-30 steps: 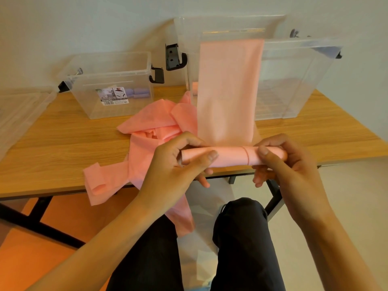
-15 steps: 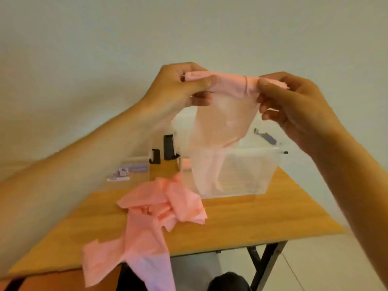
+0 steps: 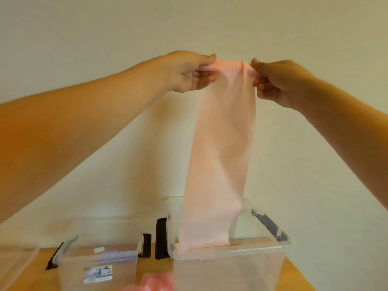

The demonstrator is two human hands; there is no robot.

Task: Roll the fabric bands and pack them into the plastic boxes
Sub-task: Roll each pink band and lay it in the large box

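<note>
At the far left of the desk [image 3: 298, 276] stood a small plastic box [image 3: 126, 274], clear and lidless, with a printed label [image 3: 97, 273] on its front wall and some pale purple items inside, too blurred to name. A black latch [image 3: 147, 245] hung on its right end. In front of it, at the bottom edge of the view, lay a heap of pink fabric [image 3: 155, 284], only its top showing.

Above, raised high against the plain wall [image 3: 84, 28], the left hand [image 3: 193, 74] pinched the left upper corner of a pink fabric band [image 3: 220, 154], thumb on top and fingers curled beneath. The band's top edge ran level between the two hands and looked gathered or rolled there, though blur hid the detail. From that edge the band hung straight down as one long flat strip.

Its lower end dropped into the open top of the large plastic box [image 3: 252, 274], just behind the front rim; whether it reached the floor of the box could not be told. This box stood just beside the small one, a tall black latch on its left end and another on its right rim.

At the right, the right hand [image 3: 279, 80] gripped the band's other upper corner, its fingers curled tightly around the fabric.
</note>
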